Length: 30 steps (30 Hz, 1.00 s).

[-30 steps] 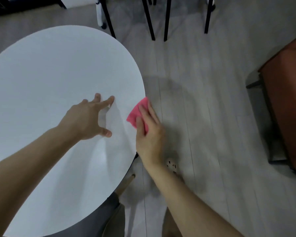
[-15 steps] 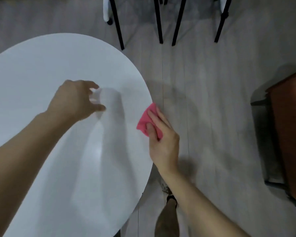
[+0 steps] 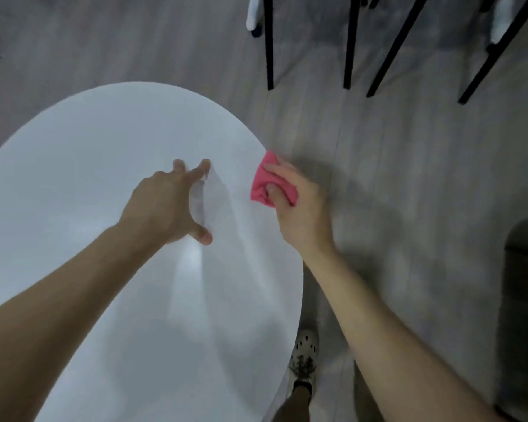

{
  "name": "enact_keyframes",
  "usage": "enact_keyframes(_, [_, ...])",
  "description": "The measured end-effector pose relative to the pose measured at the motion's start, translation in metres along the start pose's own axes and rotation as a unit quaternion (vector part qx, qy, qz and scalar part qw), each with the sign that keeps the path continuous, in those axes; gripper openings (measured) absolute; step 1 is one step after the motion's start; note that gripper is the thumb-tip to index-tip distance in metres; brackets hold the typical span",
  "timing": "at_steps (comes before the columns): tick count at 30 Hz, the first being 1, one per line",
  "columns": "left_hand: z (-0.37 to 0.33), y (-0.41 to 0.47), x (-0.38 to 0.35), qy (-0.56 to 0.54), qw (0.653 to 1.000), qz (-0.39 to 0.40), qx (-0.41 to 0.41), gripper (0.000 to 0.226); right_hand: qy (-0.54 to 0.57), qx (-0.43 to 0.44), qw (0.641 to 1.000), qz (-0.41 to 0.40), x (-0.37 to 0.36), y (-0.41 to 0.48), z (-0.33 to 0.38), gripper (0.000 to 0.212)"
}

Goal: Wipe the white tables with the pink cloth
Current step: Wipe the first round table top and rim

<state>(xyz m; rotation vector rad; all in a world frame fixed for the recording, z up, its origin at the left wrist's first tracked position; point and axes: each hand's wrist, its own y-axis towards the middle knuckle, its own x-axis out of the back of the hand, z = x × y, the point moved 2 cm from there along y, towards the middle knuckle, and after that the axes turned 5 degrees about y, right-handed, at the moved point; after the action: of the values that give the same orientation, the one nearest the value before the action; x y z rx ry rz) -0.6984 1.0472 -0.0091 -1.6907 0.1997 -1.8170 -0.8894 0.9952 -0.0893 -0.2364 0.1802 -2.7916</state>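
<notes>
The pink cloth [image 3: 264, 184] is gripped in the right hand [image 3: 302, 214], bunched, with the fingers curled over it and the thumb pressed into its folds. The cloth is located at the right rim of the white table [image 3: 73, 184] and straddles that rim: its left part lies over the tabletop, and its right part is hidden under the fingers. The long axis of the bunch runs roughly along the rim, from a pointed far corner toward the person.

The left hand [image 3: 168, 205] is open, with fingers spread and thumb apart. It is placed on the tabletop just to the left of the cloth and holds nothing. Whether weight is borne on it cannot be determined.

The surface to be wiped lies wholly to the left of the cloth. A stroke inward would therefore be directed toward the left hand, which is judged to be the nearest obstruction. More open tabletop is available on the far side and on the near side of that hand.

Beyond the rim to the right, only grey floor [image 3: 409, 178] is present. Black chair legs [image 3: 269, 44] stand well apart at the far side. A shoe [image 3: 304, 351] is visible below the near rim.
</notes>
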Motion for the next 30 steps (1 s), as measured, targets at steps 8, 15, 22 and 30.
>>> enact_keyframes(8, [0.000, 0.005, -0.001, -0.005, 0.999, 0.019, 0.029, 0.150, -0.053, -0.004, 0.988, 0.142, -0.026, 0.098, 0.016, 0.039])
enact_keyframes(15, [0.005, 0.004, -0.007, -0.019, 0.999, 0.020, 0.047, 0.152, -0.009, -0.003, 0.983, 0.184, 0.003, 0.084, 0.011, 0.038])
enact_keyframes(22, [0.007, 0.004, -0.014, -0.051, 0.996, 0.037, 0.065, 0.152, -0.020, -0.014, 0.970, 0.241, -0.028, 0.136, 0.020, 0.036])
enact_keyframes(30, [0.007, 0.001, -0.018, -0.052, 0.996, 0.044, 0.064, 0.150, 0.030, -0.027, 0.963, 0.267, -0.042, 0.160, 0.018, 0.034])
